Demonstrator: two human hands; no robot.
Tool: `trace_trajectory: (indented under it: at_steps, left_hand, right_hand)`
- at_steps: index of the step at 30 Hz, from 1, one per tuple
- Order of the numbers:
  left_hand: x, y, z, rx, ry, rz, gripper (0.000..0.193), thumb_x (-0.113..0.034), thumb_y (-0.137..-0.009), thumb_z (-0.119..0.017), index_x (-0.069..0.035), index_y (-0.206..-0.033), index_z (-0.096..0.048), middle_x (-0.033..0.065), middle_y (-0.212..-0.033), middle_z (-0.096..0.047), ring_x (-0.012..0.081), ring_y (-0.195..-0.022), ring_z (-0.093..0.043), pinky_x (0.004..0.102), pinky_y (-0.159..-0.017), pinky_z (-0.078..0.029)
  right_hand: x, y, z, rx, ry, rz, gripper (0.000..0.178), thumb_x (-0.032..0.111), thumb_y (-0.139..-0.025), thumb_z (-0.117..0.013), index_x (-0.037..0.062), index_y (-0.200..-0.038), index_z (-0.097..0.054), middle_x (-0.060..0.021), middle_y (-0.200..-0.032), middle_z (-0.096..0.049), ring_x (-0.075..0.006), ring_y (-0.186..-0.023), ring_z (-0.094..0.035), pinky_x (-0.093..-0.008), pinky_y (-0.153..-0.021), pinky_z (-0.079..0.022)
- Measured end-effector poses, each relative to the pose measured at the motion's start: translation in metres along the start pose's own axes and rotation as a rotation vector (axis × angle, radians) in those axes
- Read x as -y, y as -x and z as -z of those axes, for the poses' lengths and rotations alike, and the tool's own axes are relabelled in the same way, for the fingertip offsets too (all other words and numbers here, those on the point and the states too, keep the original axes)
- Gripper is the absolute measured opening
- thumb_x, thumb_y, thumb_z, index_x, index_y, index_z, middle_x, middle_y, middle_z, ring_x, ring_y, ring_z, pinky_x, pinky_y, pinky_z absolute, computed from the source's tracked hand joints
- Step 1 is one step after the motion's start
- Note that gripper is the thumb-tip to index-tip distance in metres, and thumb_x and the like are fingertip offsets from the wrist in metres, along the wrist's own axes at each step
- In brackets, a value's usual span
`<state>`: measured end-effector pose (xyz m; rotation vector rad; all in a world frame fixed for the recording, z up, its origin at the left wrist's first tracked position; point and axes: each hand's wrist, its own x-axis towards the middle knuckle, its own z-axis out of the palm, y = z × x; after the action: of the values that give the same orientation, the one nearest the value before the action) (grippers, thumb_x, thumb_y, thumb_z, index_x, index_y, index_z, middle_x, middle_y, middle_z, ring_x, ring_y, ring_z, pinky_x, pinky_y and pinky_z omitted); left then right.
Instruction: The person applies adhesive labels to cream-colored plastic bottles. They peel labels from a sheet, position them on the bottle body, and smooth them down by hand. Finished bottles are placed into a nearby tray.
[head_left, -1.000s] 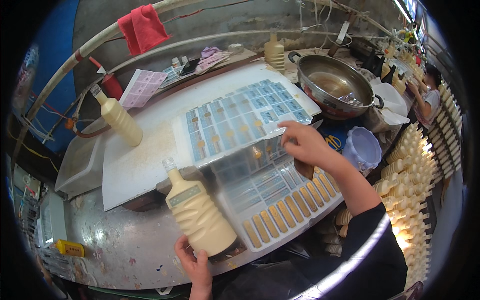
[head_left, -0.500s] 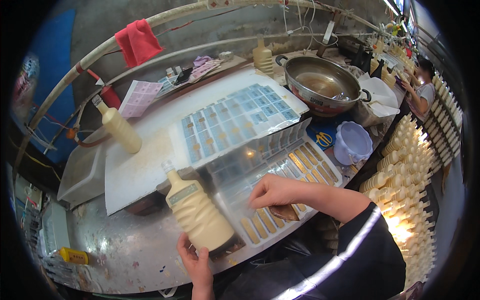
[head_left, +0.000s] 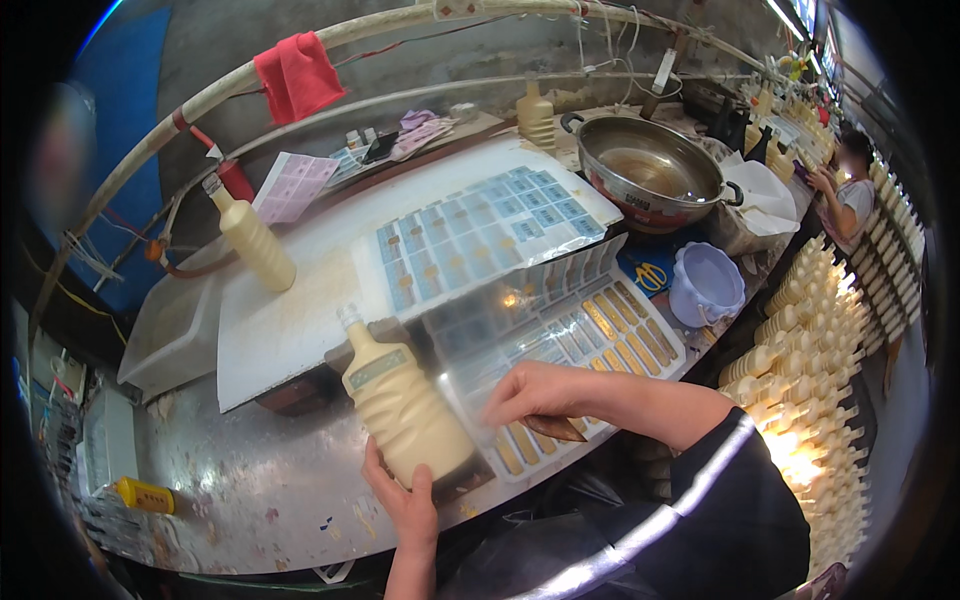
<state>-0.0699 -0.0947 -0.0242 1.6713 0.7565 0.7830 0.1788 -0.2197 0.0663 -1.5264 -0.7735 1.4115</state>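
My left hand [head_left: 405,500] grips the base of a cream-filled squeeze bottle [head_left: 400,400] standing upright on the metal table [head_left: 250,490]. My right hand [head_left: 540,392] rests with fingers bent on a clear plastic mould tray [head_left: 560,340], pinching its near edge. Several long cells of that tray hold yellow filling. Behind it a second mould tray with bluish cells [head_left: 480,225] lies on a white board [head_left: 290,320].
Another cream bottle [head_left: 255,240] stands at the board's left end. A steel pot [head_left: 650,175] and a pale bucket [head_left: 705,285] sit to the right. Rows of cream ice pops on sticks [head_left: 800,330] fill the right side, where another person [head_left: 845,190] works. A red cloth [head_left: 297,75] hangs on a pipe.
My right hand has come down from the far bluish tray to the near edge of the clear tray. The left hand keeps the bottle where it was.
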Motion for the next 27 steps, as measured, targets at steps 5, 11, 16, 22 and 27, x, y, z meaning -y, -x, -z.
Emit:
trace_trajectory:
  at_steps: [5, 11, 16, 22, 27]
  left_hand:
    - [0.004, 0.008, 0.004, -0.031, 0.203, 0.025, 0.069, -0.006, -0.094, -0.057, 0.000, -0.157, -0.029, 0.0172, -0.153, -0.037, 0.0286, -0.139, -0.042, 0.0429, -0.118, -0.032]
    - [0.010, 0.007, 0.011, -0.035, 0.330, 0.096, 0.060, -0.005, -0.098, -0.060, 0.000, -0.153, -0.037, 0.0142, -0.153, -0.041, 0.0277, -0.140, -0.044, 0.0410, -0.119, -0.034]
    - [0.007, 0.006, 0.019, -0.123, 0.241, 0.162, 0.036, -0.003, -0.103, -0.053, -0.001, -0.139, -0.054, 0.0047, -0.116, -0.058, 0.0135, -0.109, -0.054, 0.0291, -0.101, -0.042]
    - [-0.005, 0.006, 0.030, -0.201, 0.264, 0.251, 0.026, -0.013, -0.107, -0.052, -0.002, -0.127, -0.064, -0.0019, -0.089, -0.057, 0.0068, -0.083, -0.050, 0.0233, -0.080, -0.043]
    - [-0.007, -0.003, 0.016, -0.120, 0.381, 0.133, 0.036, -0.019, -0.104, -0.059, -0.002, -0.135, -0.055, 0.0022, -0.107, -0.055, 0.0123, -0.103, -0.050, 0.0290, -0.100, -0.039]
  right_hand:
    - [0.018, 0.001, -0.008, 0.024, 0.058, -0.131, 0.033, 0.022, -0.088, -0.075, 0.0002, -0.113, -0.078, -0.0094, -0.106, -0.078, -0.0129, -0.097, -0.069, -0.0272, -0.086, -0.052]
    - [0.023, -0.009, -0.033, -0.040, 0.140, 0.001, 0.030, 0.022, -0.089, -0.074, 0.0037, -0.111, -0.079, -0.0101, -0.100, -0.078, -0.0134, -0.091, -0.070, -0.0279, -0.082, -0.053]
    - [0.001, -0.019, -0.070, -0.218, 0.707, 0.885, 0.017, 0.010, -0.090, -0.069, 0.0091, -0.105, -0.076, -0.0098, -0.099, -0.076, -0.0269, -0.080, -0.074, -0.0341, -0.069, -0.058]
    - [-0.015, -0.022, -0.067, -0.178, 1.395, 1.213, 0.030, 0.011, -0.075, -0.073, 0.0073, -0.105, -0.073, -0.0068, -0.118, -0.071, -0.0160, -0.062, -0.066, -0.0312, -0.052, -0.053]
    - [-0.024, -0.024, -0.058, -0.235, 1.497, 1.315, 0.033, 0.013, -0.073, -0.073, 0.0067, -0.105, -0.075, -0.0084, -0.123, -0.071, -0.0088, -0.059, -0.062, -0.0255, -0.051, -0.049]
